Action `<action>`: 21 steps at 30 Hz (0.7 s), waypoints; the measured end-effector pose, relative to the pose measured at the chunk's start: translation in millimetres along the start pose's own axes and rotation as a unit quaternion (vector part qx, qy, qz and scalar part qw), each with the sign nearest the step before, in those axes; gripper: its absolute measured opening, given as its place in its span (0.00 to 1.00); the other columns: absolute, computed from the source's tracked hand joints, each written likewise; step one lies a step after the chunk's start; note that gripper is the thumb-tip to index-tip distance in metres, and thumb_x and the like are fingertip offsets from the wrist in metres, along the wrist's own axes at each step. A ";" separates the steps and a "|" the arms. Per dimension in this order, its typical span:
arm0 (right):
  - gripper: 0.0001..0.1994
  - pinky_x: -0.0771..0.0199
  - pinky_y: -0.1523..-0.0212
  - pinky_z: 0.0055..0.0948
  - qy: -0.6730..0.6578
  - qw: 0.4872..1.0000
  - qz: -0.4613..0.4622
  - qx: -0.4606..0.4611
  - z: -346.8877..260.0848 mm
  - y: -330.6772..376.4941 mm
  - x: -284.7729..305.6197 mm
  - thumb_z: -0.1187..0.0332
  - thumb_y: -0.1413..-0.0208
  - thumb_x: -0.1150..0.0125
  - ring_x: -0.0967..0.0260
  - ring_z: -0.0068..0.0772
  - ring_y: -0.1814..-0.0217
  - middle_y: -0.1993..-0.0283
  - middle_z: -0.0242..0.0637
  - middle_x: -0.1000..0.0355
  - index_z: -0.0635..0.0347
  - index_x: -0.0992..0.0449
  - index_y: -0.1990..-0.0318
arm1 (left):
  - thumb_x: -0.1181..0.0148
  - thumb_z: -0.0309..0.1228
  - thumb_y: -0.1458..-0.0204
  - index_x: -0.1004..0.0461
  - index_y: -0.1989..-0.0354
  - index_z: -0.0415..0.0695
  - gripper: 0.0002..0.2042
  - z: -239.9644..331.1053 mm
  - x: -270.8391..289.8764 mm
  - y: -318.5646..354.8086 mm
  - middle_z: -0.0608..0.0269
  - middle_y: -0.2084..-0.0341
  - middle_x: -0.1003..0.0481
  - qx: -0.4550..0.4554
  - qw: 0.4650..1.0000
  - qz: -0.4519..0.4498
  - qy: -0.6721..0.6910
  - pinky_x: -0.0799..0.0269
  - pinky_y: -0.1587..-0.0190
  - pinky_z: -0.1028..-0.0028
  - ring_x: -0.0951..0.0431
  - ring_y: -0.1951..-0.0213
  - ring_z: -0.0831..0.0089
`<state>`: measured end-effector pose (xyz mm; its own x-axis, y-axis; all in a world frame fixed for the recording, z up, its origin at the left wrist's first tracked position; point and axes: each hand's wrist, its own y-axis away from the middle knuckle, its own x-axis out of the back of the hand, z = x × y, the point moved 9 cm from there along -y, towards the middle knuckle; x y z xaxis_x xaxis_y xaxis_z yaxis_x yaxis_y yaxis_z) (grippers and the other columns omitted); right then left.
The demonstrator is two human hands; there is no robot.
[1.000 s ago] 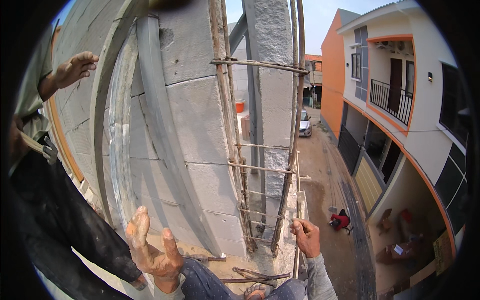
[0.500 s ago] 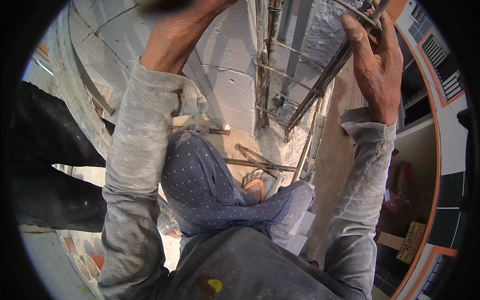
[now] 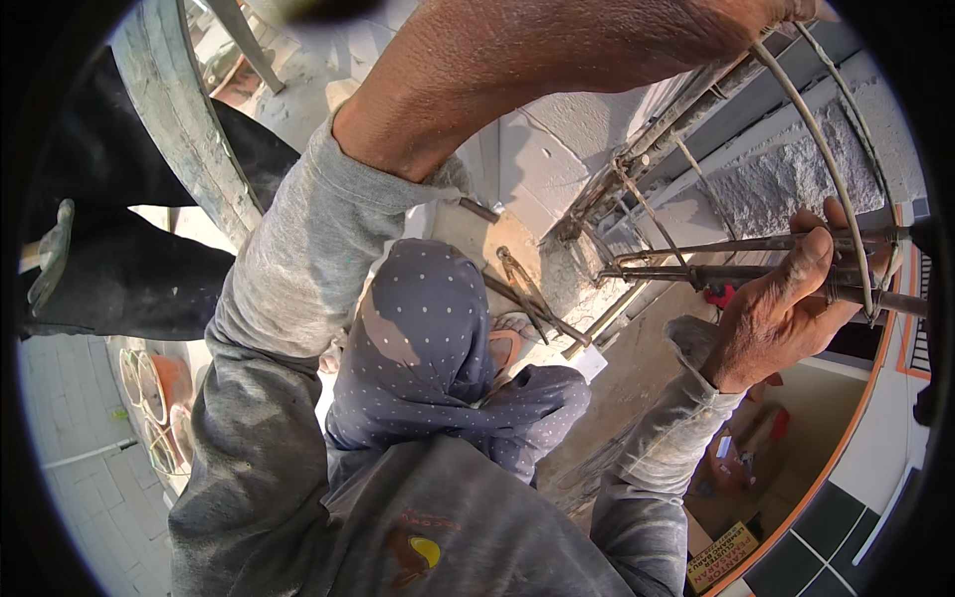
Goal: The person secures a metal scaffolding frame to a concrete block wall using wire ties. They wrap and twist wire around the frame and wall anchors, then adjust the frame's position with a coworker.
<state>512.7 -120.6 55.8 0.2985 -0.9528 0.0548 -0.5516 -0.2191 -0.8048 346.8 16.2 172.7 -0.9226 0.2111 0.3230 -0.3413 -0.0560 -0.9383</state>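
Observation:
A cage of steel reinforcing bars [image 3: 706, 274] with thin bent stirrups [image 3: 816, 129] slants up from the block wall to the right. My right hand [image 3: 786, 313] is closed around its lower bars, thumb on the near side and fingertips showing beyond. My left hand [image 3: 731, 25] reaches across the top to the upper bars beside a stirrup. Its fingers are mostly cut off by the view's edge, so its grip is hidden. Below, a pair of pincers [image 3: 525, 289] lies across a metal rod [image 3: 557, 326] near my sandalled foot [image 3: 504, 348].
At the left stands another person in black trousers [image 3: 129, 259], behind a curved grey plank [image 3: 184, 109]. Orange buckets [image 3: 164, 388] sit on the paving lower left. A pale block wall [image 3: 547, 149] rises ahead. To the right, a ledge drops toward a building with an orange-edged wall [image 3: 836, 438].
My view has turned, and the bar cage now lies more level toward the right. My left hand has swung far right across the top. My right hand has come lower along the bars.

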 end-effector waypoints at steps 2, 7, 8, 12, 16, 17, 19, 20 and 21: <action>0.33 0.29 0.42 0.30 0.025 0.993 -0.043 -0.105 6.4 7.4 -9.7 0.67 0.35 0.41 0.29 0.34 0.47 0.44 0.49 0.29 0.71 0.49 0.29 | 0.33 0.34 0.46 0.24 0.47 0.38 0.20 -11.3 3.1 5.2 0.46 0.56 0.20 0.033 0.999 -0.006 0.030 0.21 0.51 0.64 0.17 0.56 0.58; 0.32 0.30 0.44 0.30 0.027 0.983 -0.072 -0.166 -3.0 -0.5 -5.9 0.72 0.36 0.43 0.31 0.35 0.45 0.41 0.50 0.31 0.70 0.50 0.28 | 0.37 0.35 0.41 0.26 0.43 0.37 0.20 -33.5 24.9 67.0 0.46 0.48 0.24 0.328 0.933 -0.091 0.117 0.23 0.47 0.68 0.21 0.46 0.61; 0.32 0.30 0.45 0.30 0.003 0.981 -0.086 -0.174 -4.1 2.3 -5.8 0.72 0.36 0.43 0.31 0.35 0.45 0.41 0.50 0.32 0.70 0.50 0.28 | 0.37 0.33 0.41 0.23 0.47 0.37 0.17 -26.3 33.7 90.5 0.49 0.51 0.22 0.394 0.903 -0.103 0.132 0.22 0.47 0.69 0.20 0.49 0.64; 0.31 0.33 0.41 0.38 0.127 0.941 -0.203 -0.241 -6.2 51.9 -7.8 0.71 0.37 0.42 0.36 0.48 0.40 0.37 0.58 0.40 0.73 0.47 0.31 | 0.36 0.27 0.45 0.21 0.51 0.39 0.14 41.2 69.2 170.4 0.51 0.56 0.20 0.548 0.812 -0.196 0.034 0.23 0.52 0.63 0.19 0.55 0.58; 0.28 0.27 0.51 0.39 0.156 0.805 -0.406 -0.404 -7.3 189.4 -42.4 0.76 0.48 0.38 0.33 0.47 0.48 0.48 0.54 0.35 0.69 0.37 0.37 | 0.35 0.27 0.49 0.21 0.51 0.41 0.15 99.1 105.4 186.6 0.55 0.56 0.21 0.487 0.822 -0.279 -0.096 0.26 0.49 0.63 0.22 0.53 0.56; 0.24 0.27 0.52 0.42 0.086 0.840 -0.387 -0.371 -16.6 211.4 -63.2 0.76 0.48 0.39 0.31 0.52 0.51 0.53 0.53 0.32 0.69 0.33 0.42 | 0.34 0.28 0.49 0.20 0.52 0.41 0.15 101.7 115.4 196.8 0.54 0.56 0.21 0.529 0.808 -0.248 -0.076 0.26 0.50 0.62 0.21 0.53 0.56; 0.23 0.28 0.51 0.48 0.009 0.868 -0.468 -0.163 -26.8 248.3 -126.2 0.77 0.48 0.40 0.31 0.59 0.51 0.57 0.53 0.28 0.68 0.32 0.42 | 0.33 0.30 0.50 0.20 0.52 0.42 0.15 100.2 130.3 221.5 0.54 0.56 0.21 0.595 0.775 -0.208 -0.047 0.25 0.50 0.62 0.21 0.53 0.55; 0.22 0.27 0.51 0.49 -0.020 0.836 -0.516 -0.188 -7.6 280.4 -161.9 0.76 0.47 0.41 0.29 0.57 0.51 0.55 0.53 0.27 0.67 0.32 0.43 | 0.33 0.31 0.50 0.20 0.52 0.43 0.16 97.5 135.6 235.4 0.53 0.56 0.21 0.617 0.762 -0.193 -0.040 0.25 0.50 0.61 0.20 0.53 0.54; 0.19 0.26 0.51 0.48 -0.077 0.817 -0.524 -0.228 13.6 308.3 -197.1 0.72 0.46 0.40 0.27 0.55 0.51 0.55 0.52 0.26 0.66 0.29 0.47 | 0.34 0.35 0.49 0.23 0.49 0.43 0.19 99.2 135.5 258.9 0.55 0.52 0.22 0.647 0.714 -0.263 -0.051 0.27 0.46 0.61 0.22 0.49 0.56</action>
<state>294.4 2.5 -211.1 0.8685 -0.1607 0.4688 -0.1518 -0.9868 -0.0572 115.6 -66.5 -14.2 -0.5913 0.4663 0.6580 -0.4644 -0.8639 0.1949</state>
